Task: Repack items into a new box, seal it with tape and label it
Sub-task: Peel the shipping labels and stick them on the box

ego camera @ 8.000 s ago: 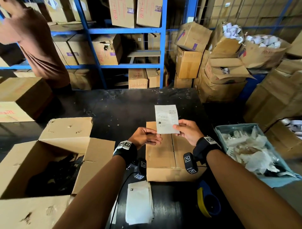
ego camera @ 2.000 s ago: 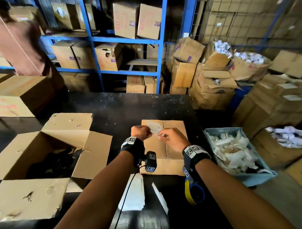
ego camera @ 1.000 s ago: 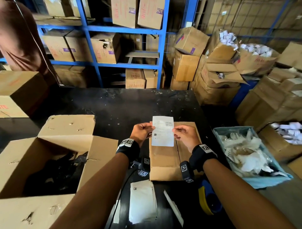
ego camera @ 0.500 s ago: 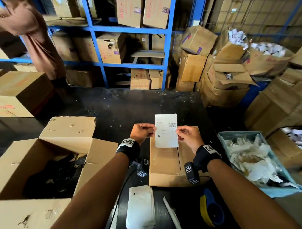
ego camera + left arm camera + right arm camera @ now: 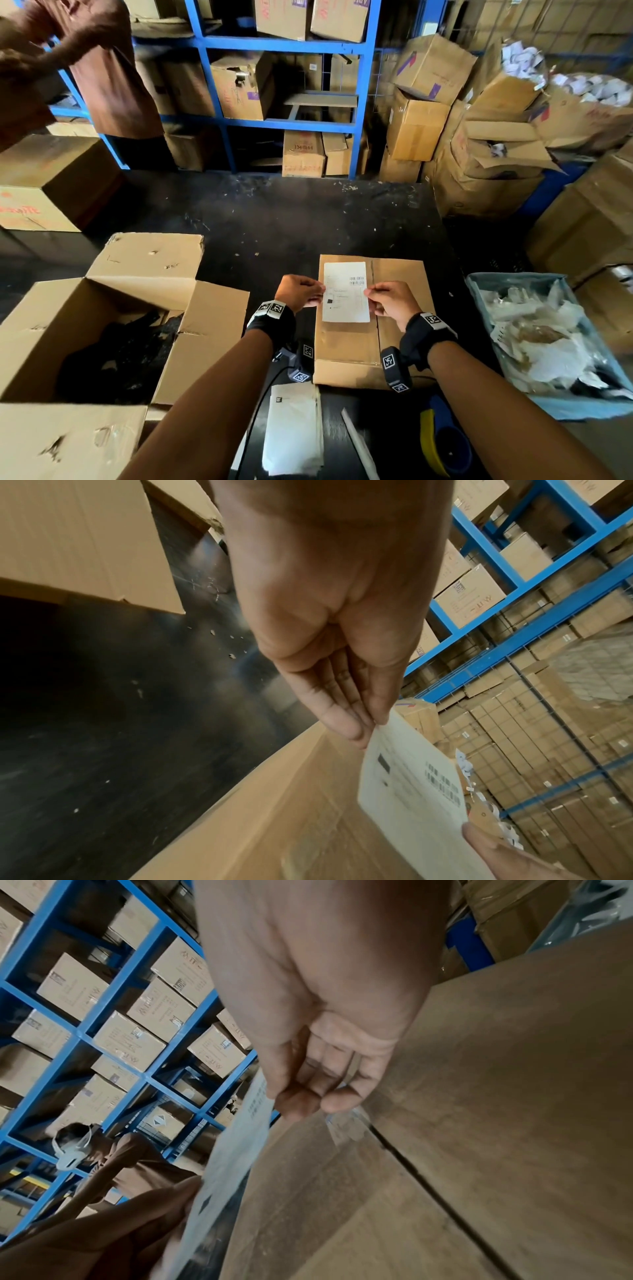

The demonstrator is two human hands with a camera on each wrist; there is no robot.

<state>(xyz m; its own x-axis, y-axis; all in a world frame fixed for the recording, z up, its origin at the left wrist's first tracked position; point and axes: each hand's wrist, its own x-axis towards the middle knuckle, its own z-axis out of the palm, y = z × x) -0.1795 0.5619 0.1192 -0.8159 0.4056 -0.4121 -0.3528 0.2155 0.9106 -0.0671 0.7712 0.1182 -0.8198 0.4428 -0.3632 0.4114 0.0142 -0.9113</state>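
A closed brown cardboard box (image 5: 397, 342) lies on the black table in front of me. Low over its left half hangs a white printed label (image 5: 346, 293), also seen in the left wrist view as the label (image 5: 411, 783) and in the right wrist view as the label (image 5: 236, 1148). My left hand (image 5: 303, 293) pinches the label's left edge between thumb and fingers (image 5: 346, 723). My right hand (image 5: 390, 301) pinches its right edge, thumb against fingertips (image 5: 298, 1104). Whether the label touches the box top (image 5: 479, 1123) I cannot tell.
A large open box (image 5: 102, 329) with dark contents stands at the left. A blue bin (image 5: 555, 407) of crumpled paper is at the right. White backing sheets (image 5: 294, 431) and a blue-yellow tape dispenser (image 5: 442, 442) lie near me. Another person (image 5: 102, 68) stands by blue shelves.
Both hands have brought the label down from an upright hold to lie low over the box's left half. The person at the back left has shifted.
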